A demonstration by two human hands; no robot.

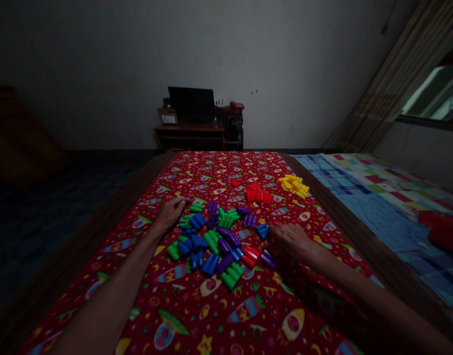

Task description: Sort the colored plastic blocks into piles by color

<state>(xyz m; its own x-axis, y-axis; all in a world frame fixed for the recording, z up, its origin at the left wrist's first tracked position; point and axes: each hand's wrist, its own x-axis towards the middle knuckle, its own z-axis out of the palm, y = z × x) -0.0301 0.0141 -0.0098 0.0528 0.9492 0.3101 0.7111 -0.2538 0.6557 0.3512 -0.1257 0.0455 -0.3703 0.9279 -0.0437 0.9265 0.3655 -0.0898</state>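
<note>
My left hand [170, 212] is at the left edge of a loose pile of plastic pieces, its fingers pinched together beside a green piece [196, 208]. A bit of red shows at its fingertips, too dark to make out. My right hand [290, 240] is at the right of the pile, fingers curled, and what they may hold is hidden. Its fingertips are next to a blue piece [262, 231], with a purple piece [268, 260] just below. The pieces look like short tubes joined side by side. Blue, green and purple ones lie mixed, with a red piece [250, 256] among them.
Beyond the pile lie a red group [258, 194] and a yellow group [294, 186] of pieces. A red patterned cloth [196, 325] covers the table. A monitor [192, 104] stands on a desk by the wall. To the right is a bed with a checked cover [333, 177].
</note>
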